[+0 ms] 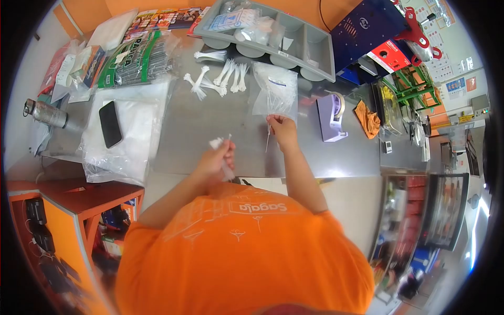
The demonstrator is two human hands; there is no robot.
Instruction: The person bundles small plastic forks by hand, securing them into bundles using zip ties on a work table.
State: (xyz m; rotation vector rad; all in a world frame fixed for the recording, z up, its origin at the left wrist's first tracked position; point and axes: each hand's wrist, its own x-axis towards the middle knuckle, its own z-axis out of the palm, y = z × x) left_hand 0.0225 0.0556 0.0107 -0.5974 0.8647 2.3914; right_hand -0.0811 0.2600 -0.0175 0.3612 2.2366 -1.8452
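My left hand [214, 160] is closed around a bundle of white cable ties, whose pale ends stick out above and below the fist. Between the fingertips of my right hand [283, 129] is a single thin white cable tie [268, 140], hanging down over the metal table. Just beyond that hand lies a clear plastic bag [275, 89] filled with white cable ties. Several small bundles of cable ties [231, 73] are spread to the left of the bag, some crossing each other.
A lilac tape dispenser [329, 118] and a crumpled orange cloth [367, 119] sit at right. Behind the bag stands a grey divided tray [294, 58]. At left, a black phone [110, 124] rests on plastic bags, near a metal bottle [46, 114] and green-labelled packs [131, 63].
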